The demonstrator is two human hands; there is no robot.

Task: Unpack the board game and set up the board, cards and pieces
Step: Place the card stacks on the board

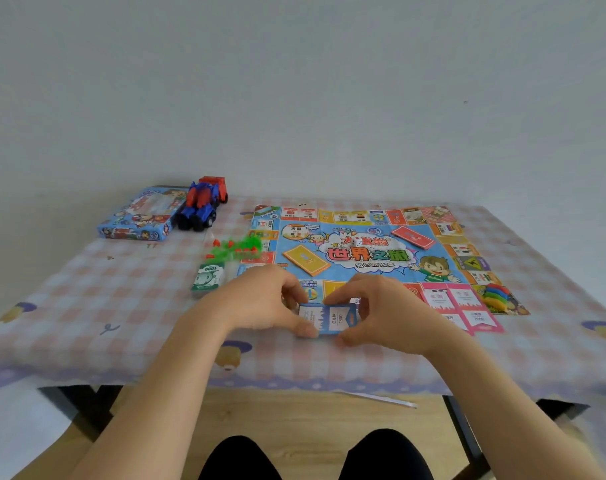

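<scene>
- We hold the blue property cards (pixel 332 318) in both hands — left hand (pixel 265 303), right hand (pixel 386 311) — sorting them.
- Next, probably: lay them near the pink cards (pixel 462 306).

We have open pink-checked tablecloth (pixel 87 289) at 9 o'clock. At 11, a green paper banknote stack (pixel 206 278), a pile of green and red plastic houses (pixel 237 249) and a blue-red toy truck (pixel 201 206) block us. At 3, pink-edged cards (pixel 464 306) and coloured plastic pawns (pixel 497 294) crowd the printed paper board (pixel 381 271).
</scene>
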